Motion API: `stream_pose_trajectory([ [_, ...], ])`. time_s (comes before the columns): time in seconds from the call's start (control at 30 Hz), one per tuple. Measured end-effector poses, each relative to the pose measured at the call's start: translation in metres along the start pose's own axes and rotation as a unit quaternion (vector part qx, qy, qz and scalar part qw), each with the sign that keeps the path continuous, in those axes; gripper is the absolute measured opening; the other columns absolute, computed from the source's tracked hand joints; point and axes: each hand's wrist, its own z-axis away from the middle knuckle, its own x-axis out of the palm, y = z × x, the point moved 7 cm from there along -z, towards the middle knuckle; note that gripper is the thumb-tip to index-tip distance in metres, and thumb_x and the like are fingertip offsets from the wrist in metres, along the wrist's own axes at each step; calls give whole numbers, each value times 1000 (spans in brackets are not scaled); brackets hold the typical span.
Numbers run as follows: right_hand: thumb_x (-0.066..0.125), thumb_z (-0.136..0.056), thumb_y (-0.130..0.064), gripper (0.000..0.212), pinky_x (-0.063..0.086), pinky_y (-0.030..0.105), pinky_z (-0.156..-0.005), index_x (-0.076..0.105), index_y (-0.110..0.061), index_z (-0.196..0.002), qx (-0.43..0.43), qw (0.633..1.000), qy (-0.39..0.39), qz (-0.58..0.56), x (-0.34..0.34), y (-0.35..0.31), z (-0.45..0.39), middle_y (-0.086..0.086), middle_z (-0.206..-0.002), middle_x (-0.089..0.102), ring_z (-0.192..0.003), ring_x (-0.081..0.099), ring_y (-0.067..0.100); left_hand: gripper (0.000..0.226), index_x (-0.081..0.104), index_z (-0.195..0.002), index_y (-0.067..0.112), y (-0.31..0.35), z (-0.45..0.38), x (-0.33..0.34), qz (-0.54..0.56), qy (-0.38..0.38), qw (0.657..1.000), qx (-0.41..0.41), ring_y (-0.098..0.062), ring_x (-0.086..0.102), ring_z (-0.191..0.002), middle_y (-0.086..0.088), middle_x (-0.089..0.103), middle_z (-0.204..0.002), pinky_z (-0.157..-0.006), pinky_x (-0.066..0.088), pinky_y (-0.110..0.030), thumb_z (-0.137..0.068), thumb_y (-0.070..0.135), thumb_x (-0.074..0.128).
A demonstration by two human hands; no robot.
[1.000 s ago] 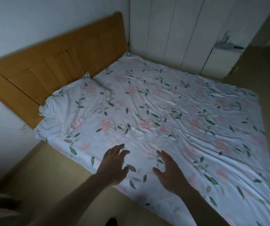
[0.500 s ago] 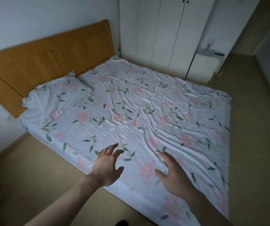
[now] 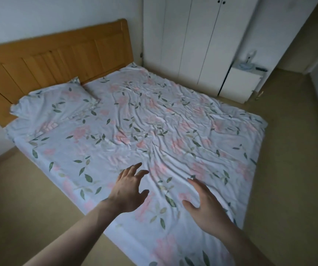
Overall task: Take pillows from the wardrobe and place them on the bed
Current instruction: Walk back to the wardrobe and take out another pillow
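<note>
A bed (image 3: 173,131) covered by a wrinkled white sheet with pink flowers and green leaves fills the middle of the view. One pillow (image 3: 54,106) in the same floral fabric lies at the head, on the left side against the wooden headboard (image 3: 54,56). Behind the bed stands a white wardrobe (image 3: 192,39) with its doors closed. My left hand (image 3: 129,191) and my right hand (image 3: 206,206) hover over the near edge of the bed, fingers spread, holding nothing.
A low white cabinet (image 3: 240,83) with small items on top stands to the right of the wardrobe. Beige floor (image 3: 288,169) runs along the right side and foot of the bed and along the near left side.
The view has pulled back and turned right, showing more of the wardrobe and floor. Both hands stay open over the sheet, empty.
</note>
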Motion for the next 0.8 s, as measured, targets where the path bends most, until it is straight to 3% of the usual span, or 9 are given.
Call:
stream_pose_trajectory([
  [0.47,58,-93,-54,69,33,35,-117,24,-43,-153,-95,990,-105,-23,-138,176,2,-22,-161,21,-147,26,5,67,35,-149,33,231,-16,70,-40,39,993,-102,-23,13,-151,1,13,-165,-122,12,-38,-89,51,59],
  [0.63,58,-98,-42,66,30,28,-115,25,-36,-154,-126,983,-131,-15,-207,228,24,-18,-162,21,-148,25,8,66,37,-148,32,333,-26,88,-30,48,992,-115,-23,13,-152,0,14,-165,-121,12,-39,-89,52,59],
  [0.8,57,-100,-36,61,30,17,-104,27,-36,-153,-152,977,-145,-31,-274,265,26,-20,-161,20,-138,32,-2,66,36,-148,34,405,-44,89,-37,81,987,-130,-22,14,-151,2,15,-165,-122,13,-39,-89,53,59],
])
